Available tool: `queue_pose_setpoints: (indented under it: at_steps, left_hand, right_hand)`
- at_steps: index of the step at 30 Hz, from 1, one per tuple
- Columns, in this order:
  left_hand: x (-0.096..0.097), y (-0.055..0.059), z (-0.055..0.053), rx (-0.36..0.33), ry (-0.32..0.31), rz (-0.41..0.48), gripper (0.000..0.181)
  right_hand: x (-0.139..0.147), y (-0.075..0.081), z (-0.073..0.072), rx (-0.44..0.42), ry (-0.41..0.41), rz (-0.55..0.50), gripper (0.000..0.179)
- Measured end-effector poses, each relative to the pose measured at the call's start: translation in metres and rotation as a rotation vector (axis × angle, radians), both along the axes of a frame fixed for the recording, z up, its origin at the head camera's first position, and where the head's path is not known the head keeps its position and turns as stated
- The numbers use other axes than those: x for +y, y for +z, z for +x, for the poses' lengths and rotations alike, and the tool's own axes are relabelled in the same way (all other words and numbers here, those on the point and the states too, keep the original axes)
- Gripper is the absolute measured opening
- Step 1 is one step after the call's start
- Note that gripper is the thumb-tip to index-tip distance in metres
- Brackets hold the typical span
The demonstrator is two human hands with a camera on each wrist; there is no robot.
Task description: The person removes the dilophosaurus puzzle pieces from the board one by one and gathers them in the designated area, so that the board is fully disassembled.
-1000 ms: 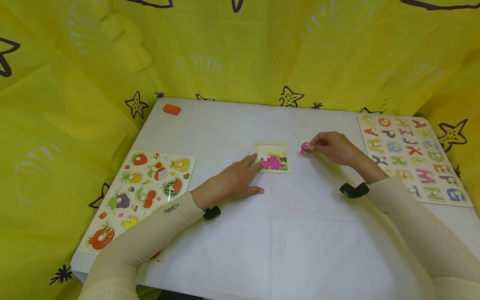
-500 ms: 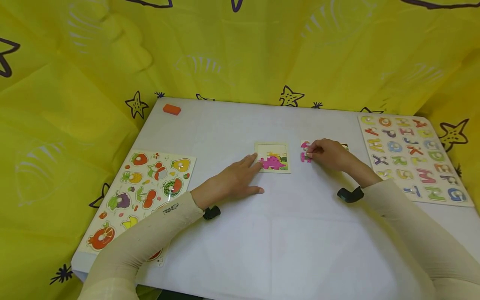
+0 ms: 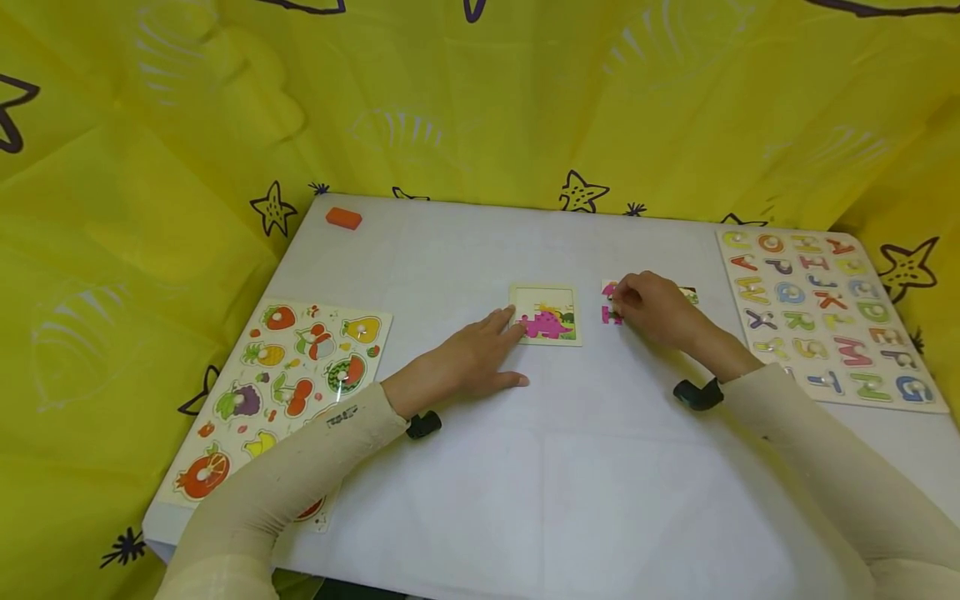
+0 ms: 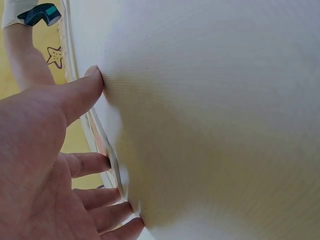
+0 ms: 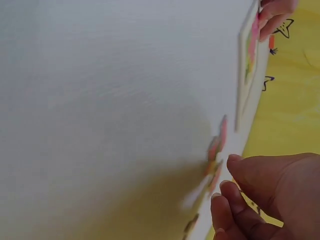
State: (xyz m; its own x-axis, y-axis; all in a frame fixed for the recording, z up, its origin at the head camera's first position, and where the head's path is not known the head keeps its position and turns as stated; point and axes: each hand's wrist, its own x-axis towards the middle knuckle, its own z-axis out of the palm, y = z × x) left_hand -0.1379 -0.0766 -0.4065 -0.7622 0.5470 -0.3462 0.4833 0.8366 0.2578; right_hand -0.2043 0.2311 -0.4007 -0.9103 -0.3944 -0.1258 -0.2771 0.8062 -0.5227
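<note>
A small framed jigsaw board [image 3: 545, 341] lies on the white table, with joined pink dinosaur pieces [image 3: 549, 325] in its lower part. My left hand [image 3: 472, 354] rests against the board's left edge with extended fingers; the left wrist view shows fingertips [image 4: 112, 215] along that edge. To the board's right, my right hand [image 3: 656, 310] is bent over loose jigsaw pieces [image 3: 611, 316]. In the right wrist view, its thumb and forefinger stand apart, with nothing visible between them, close to the pieces [image 5: 214, 150]. Part of the loose pieces is hidden under the right hand.
A fruit peg puzzle [image 3: 300, 358] lies at the left, partly under the left sleeve. An alphabet peg puzzle [image 3: 832, 321] is at the right. An orange block [image 3: 343, 218] sits at the far left corner. A yellow curtain [image 3: 480, 100] hangs behind the table.
My right hand has lowered a pink jigsaw piece onto the table and released it, then shifted slightly up toward the piece above. The left hand has stayed at the board.
</note>
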Motion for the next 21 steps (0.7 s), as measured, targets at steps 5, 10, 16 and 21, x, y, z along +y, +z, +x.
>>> queue_pose_setpoints:
  at_steps: [5,10,16,21]
  left_hand:
    - [0.0,0.0,0.0,0.007,-0.002,0.008,0.092]
    - [-0.001,0.0,0.0,0.01,-0.008,-0.002,0.092]
    - [-0.001,0.001,0.0,0.01,-0.015,-0.01,0.092]
    - [-0.002,0.001,0.0,0.023,-0.02,0.0,0.092]
  right_hand:
    - [-0.017,0.008,0.0,-0.001,0.015,-0.015,0.023]
    - [-0.04,0.005,0.001,-0.03,0.054,-0.051,0.03]
    - [-0.065,-0.008,0.003,-0.039,0.109,-0.043,0.038]
    - [-0.077,-0.011,0.007,-0.007,0.166,-0.045,0.043]
